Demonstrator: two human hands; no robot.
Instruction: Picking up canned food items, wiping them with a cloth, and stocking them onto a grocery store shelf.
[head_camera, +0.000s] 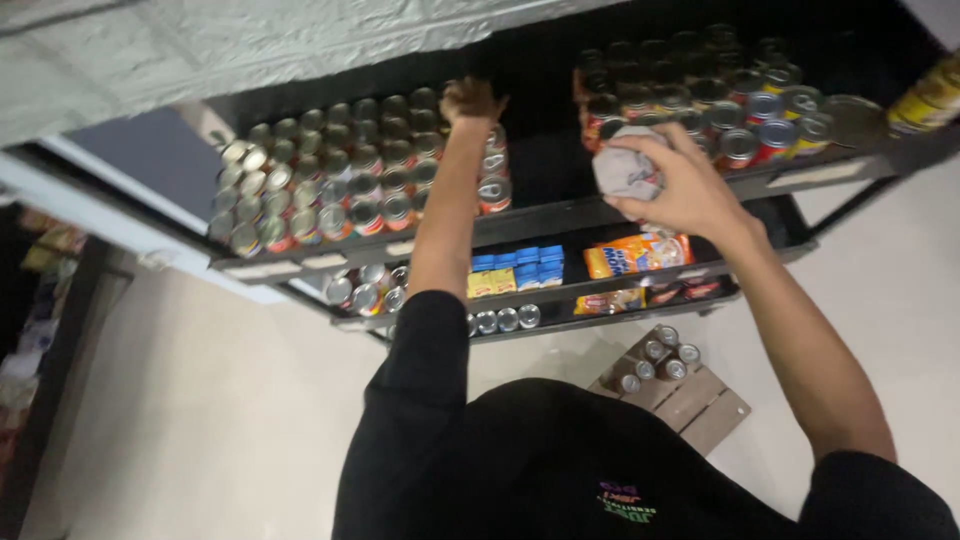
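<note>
I look down at a black shelf rack (560, 214) stocked with tins. My left hand (471, 100) reaches to the back of the top shelf, its fingers curled at the right end of a block of several red-labelled tins (350, 180); what it grips is hidden. My right hand (680, 185) is at the shelf's front edge, closed around a crumpled grey-white cloth (627, 165). Just behind that hand stands a second block of several tins (740, 100).
Lower shelves hold blue and yellow small boxes (515, 270), an orange packet (640, 252) and more tins (365, 290). A wooden pallet (690, 395) with a few tins lies on the pale floor. A yellow tin (925, 100) sits at far right.
</note>
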